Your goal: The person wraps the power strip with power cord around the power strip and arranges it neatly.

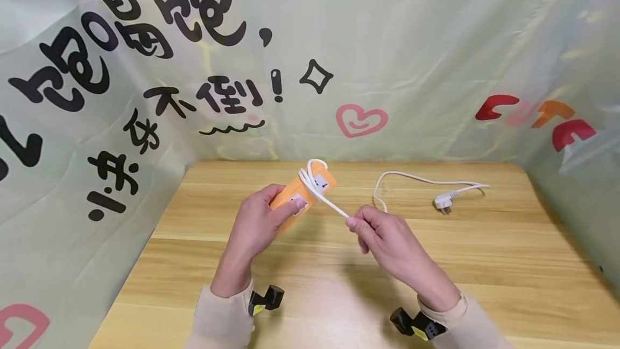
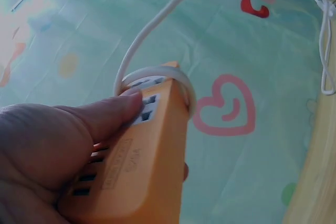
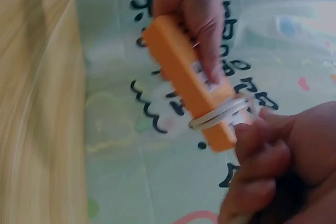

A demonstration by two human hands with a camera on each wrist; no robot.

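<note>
Head view: left hand curls round the strip, right hand pinches the cord (plug toward the worktop's far right corner).

Power strip: high head, close wrist views

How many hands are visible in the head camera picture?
2: the left hand holds the orange power strip, and the right hand pinches the white cord wrapped around it.
</note>
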